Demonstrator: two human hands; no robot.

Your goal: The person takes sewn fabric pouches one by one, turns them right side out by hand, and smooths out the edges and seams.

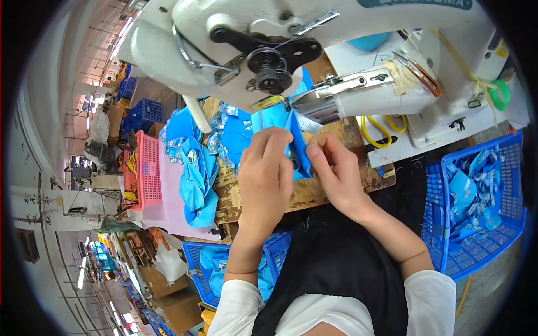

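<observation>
A blue fabric piece with a white label hangs at the arm of a white sewing machine, near its needle area. My left hand has its fingers curled over the left side of this fabric, closed on it. On the right side, my right hand pinches the fabric's lower edge between thumb and fingers. More blue and patterned fabric pieces lie in a pile to the left of my hands.
A blue basket with blue pieces stands at the right, another blue basket below left. A pink basket is at the left. Yellow-handled scissors and orange-handled snips lie by the machine.
</observation>
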